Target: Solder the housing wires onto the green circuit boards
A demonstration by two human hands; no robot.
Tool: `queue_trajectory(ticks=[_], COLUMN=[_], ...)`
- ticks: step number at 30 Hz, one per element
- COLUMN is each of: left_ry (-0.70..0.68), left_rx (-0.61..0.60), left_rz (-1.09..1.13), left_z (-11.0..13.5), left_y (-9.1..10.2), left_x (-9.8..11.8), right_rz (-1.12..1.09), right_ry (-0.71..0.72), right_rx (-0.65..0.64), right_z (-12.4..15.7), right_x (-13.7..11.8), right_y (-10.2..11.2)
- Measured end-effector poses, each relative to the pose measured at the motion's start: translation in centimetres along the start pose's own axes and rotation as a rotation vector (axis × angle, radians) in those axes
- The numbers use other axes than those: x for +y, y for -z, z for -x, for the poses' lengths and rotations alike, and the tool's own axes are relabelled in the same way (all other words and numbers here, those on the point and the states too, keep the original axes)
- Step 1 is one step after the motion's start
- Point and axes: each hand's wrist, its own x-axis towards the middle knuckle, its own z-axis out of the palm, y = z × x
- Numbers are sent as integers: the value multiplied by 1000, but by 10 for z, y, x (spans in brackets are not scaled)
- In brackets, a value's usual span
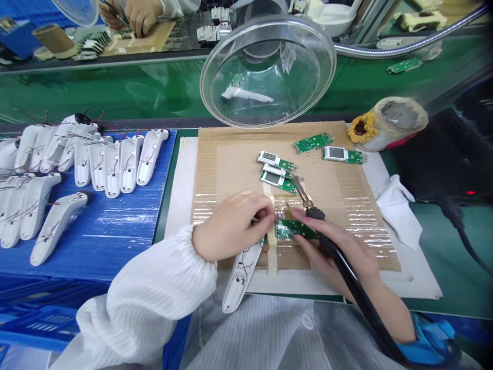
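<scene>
Cardboard underneath, PCB sits btwn L hand & R hand.

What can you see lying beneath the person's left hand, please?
A white casing with thin wires extends from beneath the left hand; its upper end is covered, so that part cannot be seen.

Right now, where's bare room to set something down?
Bare cardboard left of three overlapping display boards, beyond the left hand; bare blue mat right of its frontmost white housing. Crowded: around the soldering iron in the right hand.
</scene>
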Motion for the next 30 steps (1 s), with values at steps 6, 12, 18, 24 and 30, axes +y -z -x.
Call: queue_trajectory(ticks=[6, 12, 18, 24, 30], left_ry=[30, 39, 125, 236, 91], left_rx=[522, 546, 724, 729, 702], left_rz=[-144, -202, -125, -127, -79], left_z=[60, 87, 76, 89, 64], left_y=[-11, -39, -55, -58, -58], left_x=[6, 18, 23, 21, 31], right_rz=[134, 71, 72, 23, -37], right_ry=[106, 130, 78, 99, 94], right_rx=[10, -26, 26, -19, -15], right_z=[11, 4, 3, 0, -2], right_x=[12, 7, 2, 1, -1], right_y=[-5, -2, -3, 1, 3])
